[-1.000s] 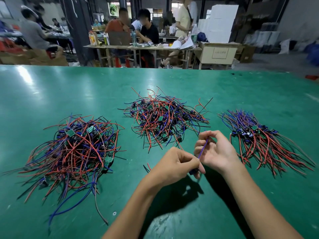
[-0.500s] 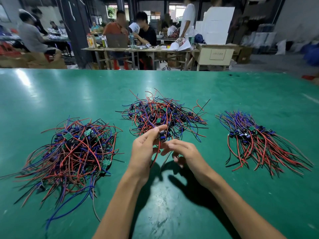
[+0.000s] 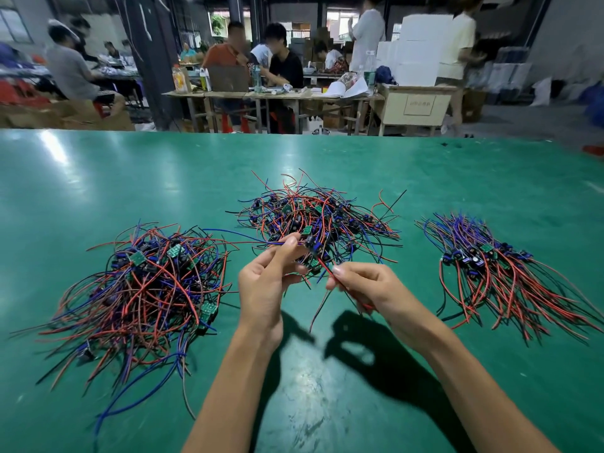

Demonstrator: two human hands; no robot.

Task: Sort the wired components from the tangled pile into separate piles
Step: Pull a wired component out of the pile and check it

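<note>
At the centre of the frame, the left hand (image 3: 264, 282) is pinching the blue lead and the right hand (image 3: 362, 284) the red lead of one wired component (image 3: 312, 246), each grip narrow, just in front of the tangled pile (image 3: 313, 220). Its trailing leads are likely snagging neighbours, so pulling risks dragging extras off the green surface (image 3: 98, 178) pile.

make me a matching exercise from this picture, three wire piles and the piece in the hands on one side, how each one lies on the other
Column 1:
1. left pile
2. middle pile
3. right pile
4. wired component

Column 2:
a. wires combed in one direction
b. held above the table by both hands
c. small tangle farthest from the person
d. biggest tangle, long blue wires trailing toward the person

Pairs: 1-d, 2-c, 3-a, 4-b
</note>
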